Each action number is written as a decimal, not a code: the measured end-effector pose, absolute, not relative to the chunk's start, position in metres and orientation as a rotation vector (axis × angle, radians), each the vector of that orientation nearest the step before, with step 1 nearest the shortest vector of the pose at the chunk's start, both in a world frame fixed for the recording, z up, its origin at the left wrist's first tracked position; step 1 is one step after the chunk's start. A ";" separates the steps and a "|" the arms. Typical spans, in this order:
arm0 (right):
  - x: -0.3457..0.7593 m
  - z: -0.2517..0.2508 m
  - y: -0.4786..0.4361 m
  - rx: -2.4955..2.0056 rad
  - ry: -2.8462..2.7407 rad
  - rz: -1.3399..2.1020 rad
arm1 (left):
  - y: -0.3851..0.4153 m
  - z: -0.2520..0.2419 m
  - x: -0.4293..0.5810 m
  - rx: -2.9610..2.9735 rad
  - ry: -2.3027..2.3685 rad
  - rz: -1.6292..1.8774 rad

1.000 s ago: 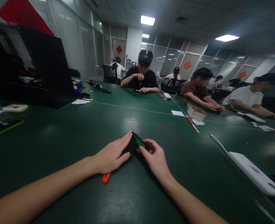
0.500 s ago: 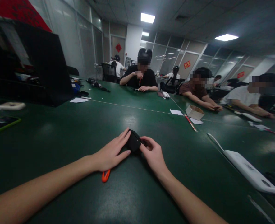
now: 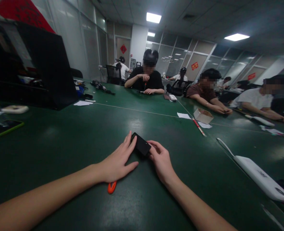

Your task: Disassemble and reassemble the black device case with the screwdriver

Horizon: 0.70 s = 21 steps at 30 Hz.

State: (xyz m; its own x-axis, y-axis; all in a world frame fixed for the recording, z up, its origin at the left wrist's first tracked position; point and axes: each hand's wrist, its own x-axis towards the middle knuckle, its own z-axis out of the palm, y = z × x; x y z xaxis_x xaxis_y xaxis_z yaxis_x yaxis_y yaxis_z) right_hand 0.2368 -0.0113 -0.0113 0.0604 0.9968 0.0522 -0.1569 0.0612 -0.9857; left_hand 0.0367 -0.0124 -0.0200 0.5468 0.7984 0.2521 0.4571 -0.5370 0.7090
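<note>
A small black box-shaped object (image 3: 142, 145) is between my hands, low over the green table (image 3: 84, 199); its exact kind I cannot make out. My left hand (image 3: 119, 162) has its fingers stretched out, the fingertips against the left end of the black object and the thumb apart from it. The thumb and fingers of my right hand (image 3: 161, 160) are closed on its right end. Under my left wrist lies an orange-handled tool (image 3: 112, 187), mostly hidden by the hand.
A white power bank-like device (image 3: 262, 176) with a strap lies at the right. To the left are a phone with a green edge (image 3: 5, 130) and a large black case (image 3: 60, 73). Farther off stand a small cardboard box (image 3: 203, 116) and paper (image 3: 184, 115). Several people sit around the table.
The black object has turned and tilted, now showing a broad flat face. My left thumb has come away from it, and my right hand has shifted slightly right.
</note>
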 end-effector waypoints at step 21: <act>0.227 -0.004 -0.033 -0.899 -0.980 1.591 | 0.009 -0.010 0.035 1.463 0.893 1.033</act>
State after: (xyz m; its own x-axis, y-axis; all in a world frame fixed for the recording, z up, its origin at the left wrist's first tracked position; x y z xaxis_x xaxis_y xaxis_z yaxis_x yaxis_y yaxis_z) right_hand 0.2270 -0.0333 -0.0042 -0.2032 0.9759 -0.0791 -0.3686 -0.1511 -0.9172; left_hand 0.0347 0.0092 -0.0100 0.3402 0.9314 0.1292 -0.0071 -0.1349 0.9908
